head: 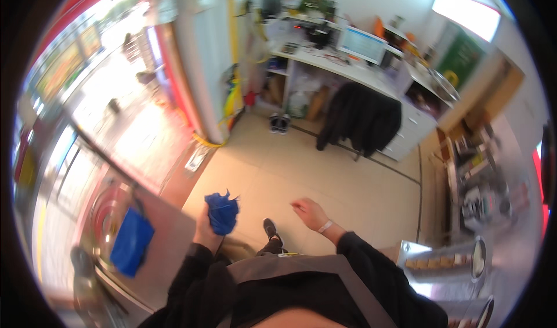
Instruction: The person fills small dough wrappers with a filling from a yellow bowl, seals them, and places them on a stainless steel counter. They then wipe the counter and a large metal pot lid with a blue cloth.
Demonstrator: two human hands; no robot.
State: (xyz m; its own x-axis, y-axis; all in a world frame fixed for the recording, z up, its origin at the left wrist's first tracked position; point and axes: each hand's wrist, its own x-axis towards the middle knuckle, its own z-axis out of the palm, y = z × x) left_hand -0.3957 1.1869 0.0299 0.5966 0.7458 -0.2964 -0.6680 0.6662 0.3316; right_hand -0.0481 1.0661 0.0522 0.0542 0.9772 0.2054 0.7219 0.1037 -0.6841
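My left hand [209,228] grips a bunched blue cloth [223,212] with a ragged upper edge. Held out over the tiled floor, the bundle is clear of the panel to its left. My right hand [312,215] hangs above the floor in front of my body, with a pale band [325,226] at its wrist. Its fingers are partly curled and blurred; nothing is seen in them. Below and between the hands, one dark shoe [270,228] of mine shows. A second blue cloth [132,242] hangs by the panel [169,245] at my left.
A white desk [317,60] stands ahead with a monitor [362,44]. A black jacket [359,119] drapes a chair before it, near a pair of shoes [279,123]. Metal food equipment [439,262] lines my right. To the left, a doorway opens onto bright pavement [143,136].
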